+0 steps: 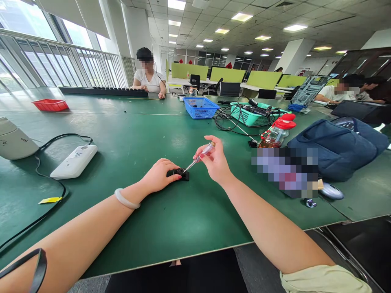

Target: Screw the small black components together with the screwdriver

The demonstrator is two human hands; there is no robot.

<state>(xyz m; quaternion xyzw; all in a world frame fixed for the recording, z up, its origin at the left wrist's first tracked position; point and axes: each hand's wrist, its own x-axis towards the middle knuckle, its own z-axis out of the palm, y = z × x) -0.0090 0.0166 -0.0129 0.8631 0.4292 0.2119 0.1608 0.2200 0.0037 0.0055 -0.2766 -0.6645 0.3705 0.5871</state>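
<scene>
On the green table, a small black part lies flat, its left side partly covered by my fingers. My left hand grips it between thumb and fingers and keeps it against the tabletop. A screwdriver with a clear handle is pinched in my right hand, slanting down to the left. Its metal tip meets the top of the black part, or comes very close to it. Fine details of the part are too small to make out.
A white power bank with a black cable lies left. Beyond stand a red tray, a blue basket and a green basket with cables. Right are a red-lidded bottle and a blue bag. A person sits opposite.
</scene>
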